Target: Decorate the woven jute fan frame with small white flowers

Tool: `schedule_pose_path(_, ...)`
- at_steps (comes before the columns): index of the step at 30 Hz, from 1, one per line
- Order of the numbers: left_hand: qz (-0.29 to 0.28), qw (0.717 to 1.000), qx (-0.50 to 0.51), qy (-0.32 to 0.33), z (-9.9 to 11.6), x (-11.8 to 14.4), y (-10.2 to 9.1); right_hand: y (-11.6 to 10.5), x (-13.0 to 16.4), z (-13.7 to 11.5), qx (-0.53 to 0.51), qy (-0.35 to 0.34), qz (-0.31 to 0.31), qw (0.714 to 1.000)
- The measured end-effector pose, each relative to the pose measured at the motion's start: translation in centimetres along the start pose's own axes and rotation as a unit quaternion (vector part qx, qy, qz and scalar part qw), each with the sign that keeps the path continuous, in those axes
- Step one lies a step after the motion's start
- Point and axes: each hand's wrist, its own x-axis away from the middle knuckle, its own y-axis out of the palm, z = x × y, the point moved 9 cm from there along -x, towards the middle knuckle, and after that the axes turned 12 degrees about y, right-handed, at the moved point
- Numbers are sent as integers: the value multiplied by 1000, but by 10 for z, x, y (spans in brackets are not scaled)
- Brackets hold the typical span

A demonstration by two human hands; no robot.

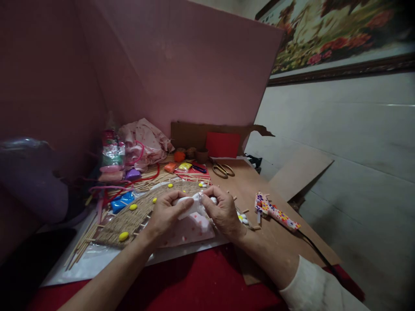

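Both of my hands pinch a small clear plastic packet with soft white stuff, perhaps modelling clay (188,208), at the middle of the view. My left hand (165,214) has its fingers closed on the packet's left part. My right hand (224,211) grips the crinkled right end between thumb and fingers. Beneath them lies a fan-shaped piece of woven twine on sticks (112,225), dotted with yellow ovals (123,236). White petals around a yellow centre (242,218) sit at its right side. Pink dotted cloth (191,231) shows below the packet.
A flower-patterned glue gun (277,212) rests on brown cardboard (246,185) at right, its cord trailing. Scissors (221,169), orange (170,167) and yellow packets (185,166) lie behind. A blue packet (122,202), bundled sticks (81,246) and crumpled pink cloth (144,142) are at left.
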Motion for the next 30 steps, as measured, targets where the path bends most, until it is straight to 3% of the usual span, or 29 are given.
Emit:
schedule_pose_path(5,-65,982,-151,94,24,0,8,3,0,6,-26,10,-30,999)
schedule_pose_path(9,-97,969,-185,133,34,2,15,3,0,7,-55,9,-42,998)
schedule_pose_path(15,-107,969,-178,130,28,3,14,3,1,-2,-4,-44,-59,997)
schedule_pose_path(22,-111,983,-116,84,20,5,14,-1,7,-19,60,-149,-39,986)
schedule_pose_path(30,-119,984,-96,88,25,6,17,-2,12,-27,63,-191,-37,979)
